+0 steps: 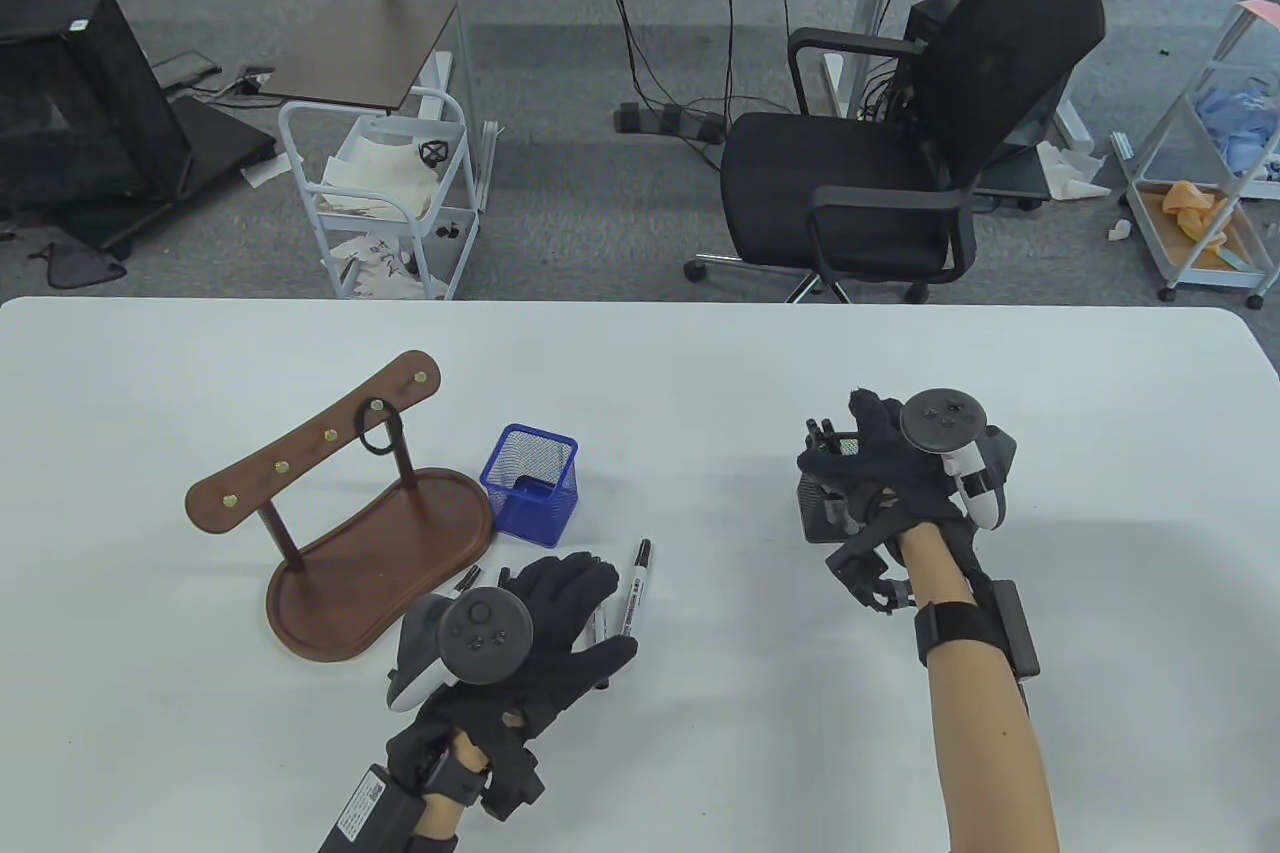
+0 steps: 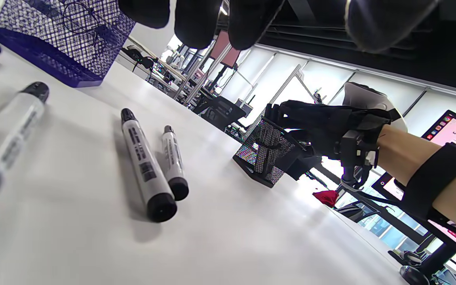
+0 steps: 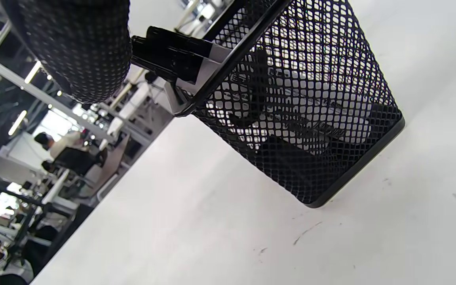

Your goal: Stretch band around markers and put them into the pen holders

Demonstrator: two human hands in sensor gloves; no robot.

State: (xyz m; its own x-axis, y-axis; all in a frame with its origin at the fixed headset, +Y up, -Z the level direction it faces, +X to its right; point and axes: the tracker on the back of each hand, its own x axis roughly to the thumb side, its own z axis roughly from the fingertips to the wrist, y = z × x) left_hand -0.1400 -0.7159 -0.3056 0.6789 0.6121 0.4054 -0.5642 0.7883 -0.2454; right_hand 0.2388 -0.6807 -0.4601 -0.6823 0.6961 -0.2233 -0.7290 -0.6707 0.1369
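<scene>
Partway: bundled markers [image 3: 172, 55] already in black holder [image 1: 825, 498], R hand [image 1: 900, 468] grip unclear; loose markers [image 2: 145, 164] under L hand [image 1: 560, 633], fingers relaxed; blue holder [image 1: 530, 483] at 11 o'clock unfilled.

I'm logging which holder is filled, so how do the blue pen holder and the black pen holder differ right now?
The blue pen holder stands untouched near the wooden stand, while the right hand is on the black pen holder. The black one holds markers sticking out of its top; the blue one shows no markers above its rim. The left hand hovers over loose markers in front of the blue one. Both are square mesh cups on the white table.
</scene>
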